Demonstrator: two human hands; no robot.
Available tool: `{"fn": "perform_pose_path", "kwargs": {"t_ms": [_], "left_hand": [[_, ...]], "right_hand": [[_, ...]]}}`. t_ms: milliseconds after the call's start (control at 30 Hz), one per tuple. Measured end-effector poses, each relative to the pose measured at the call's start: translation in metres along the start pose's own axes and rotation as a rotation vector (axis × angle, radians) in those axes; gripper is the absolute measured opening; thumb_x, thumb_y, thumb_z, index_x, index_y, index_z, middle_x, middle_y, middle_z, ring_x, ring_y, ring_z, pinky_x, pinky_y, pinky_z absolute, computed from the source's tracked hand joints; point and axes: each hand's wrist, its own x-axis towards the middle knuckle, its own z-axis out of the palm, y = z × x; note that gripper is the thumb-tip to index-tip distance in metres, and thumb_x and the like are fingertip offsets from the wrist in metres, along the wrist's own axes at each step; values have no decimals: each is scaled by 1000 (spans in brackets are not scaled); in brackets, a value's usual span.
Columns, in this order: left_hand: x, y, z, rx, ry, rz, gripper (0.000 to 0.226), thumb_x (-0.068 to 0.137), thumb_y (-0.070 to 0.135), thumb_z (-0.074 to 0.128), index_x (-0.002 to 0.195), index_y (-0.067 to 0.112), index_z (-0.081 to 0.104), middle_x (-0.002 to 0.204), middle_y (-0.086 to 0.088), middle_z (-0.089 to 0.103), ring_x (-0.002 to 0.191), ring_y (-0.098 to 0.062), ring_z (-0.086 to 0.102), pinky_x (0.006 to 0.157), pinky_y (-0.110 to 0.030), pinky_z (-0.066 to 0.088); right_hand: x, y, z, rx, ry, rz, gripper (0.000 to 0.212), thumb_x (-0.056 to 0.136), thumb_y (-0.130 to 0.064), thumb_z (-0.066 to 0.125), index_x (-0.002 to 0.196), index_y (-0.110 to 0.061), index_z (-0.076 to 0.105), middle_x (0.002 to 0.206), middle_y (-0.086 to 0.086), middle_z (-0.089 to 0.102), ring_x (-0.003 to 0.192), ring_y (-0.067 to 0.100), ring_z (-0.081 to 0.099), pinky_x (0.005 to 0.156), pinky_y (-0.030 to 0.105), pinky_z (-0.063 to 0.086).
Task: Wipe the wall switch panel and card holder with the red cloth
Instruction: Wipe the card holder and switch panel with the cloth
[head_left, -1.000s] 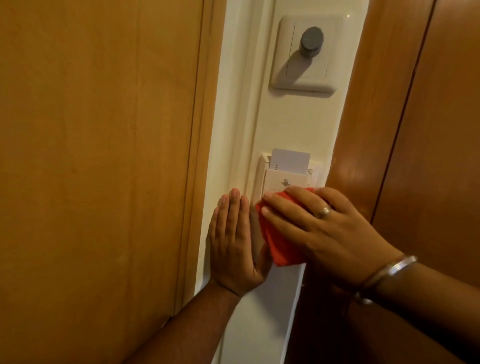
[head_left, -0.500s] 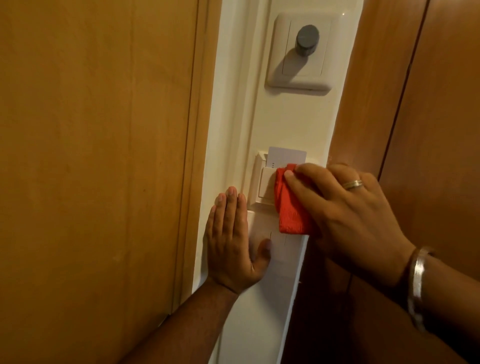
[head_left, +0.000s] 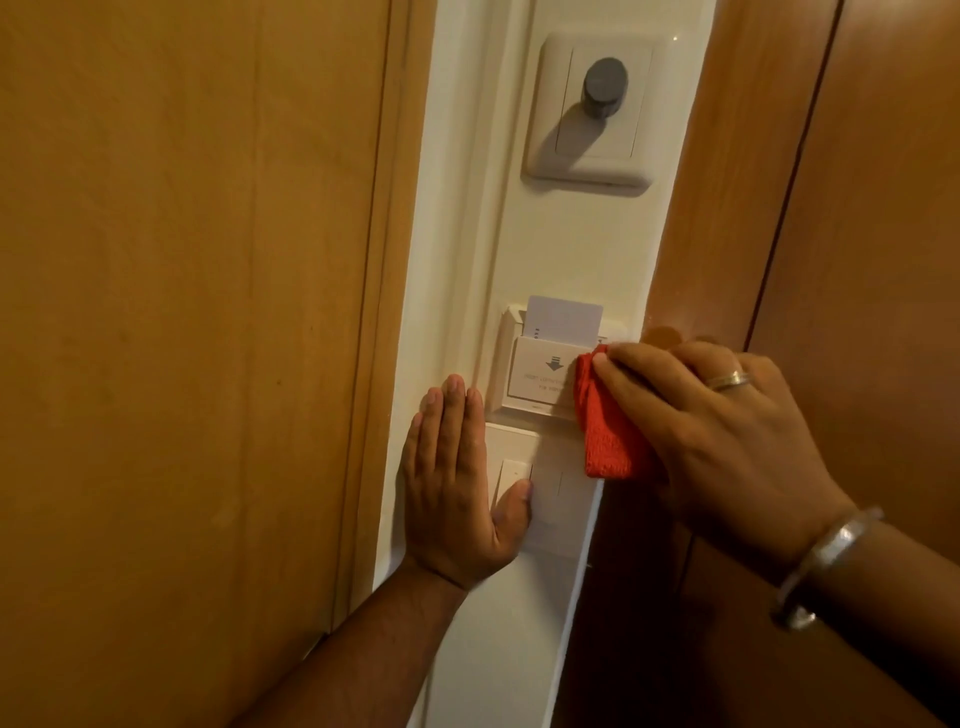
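Note:
A white card holder (head_left: 537, 379) with a white card (head_left: 563, 317) standing in its slot is fixed to the narrow white wall strip. My right hand (head_left: 717, 426) presses a folded red cloth (head_left: 605, 436) against the holder's right edge. Below the holder is a white wall switch panel (head_left: 550, 499), partly covered. My left hand (head_left: 457, 478) lies flat on the wall beside the panel, fingers together and pointing up, with the thumb resting on a switch. It holds nothing.
A white dimmer plate with a dark grey knob (head_left: 605, 85) sits higher on the strip. A light wooden panel (head_left: 182, 312) fills the left and a darker wooden door (head_left: 857, 234) closes in on the right.
My right hand has carried the red cloth up from the switch panel onto the card holder, then across to its right edge. My left hand has stayed flat on the wall.

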Motion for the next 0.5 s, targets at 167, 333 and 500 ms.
{"fn": "perform_pose_path", "kwargs": {"t_ms": [167, 333, 500], "left_hand": [[0, 0, -1, 0, -12, -16, 79, 89, 54, 37, 154, 14, 17, 162, -8, 21, 152, -25, 17, 123, -41, 17], [0, 0, 1, 2, 5, -4, 79, 89, 54, 38, 154, 13, 17, 162, -9, 20, 152, -26, 16, 124, -39, 15], [0, 0, 0, 4, 0, -11, 77, 91, 57, 32, 153, 13, 19, 161, -9, 23, 152, -26, 18, 123, -41, 18]], "right_hand": [[8, 0, -4, -8, -2, 46, 71, 68, -28, 69, 135, -14, 47, 134, 12, 54, 106, 39, 52, 77, 46, 40], [5, 4, -7, 15, -42, -53, 76, 61, -27, 76, 132, -16, 50, 131, 11, 57, 105, 39, 55, 76, 46, 43], [8, 7, -8, 67, -52, -60, 72, 65, -26, 71, 133, -18, 49, 134, 9, 55, 108, 38, 54, 77, 46, 42]]}}
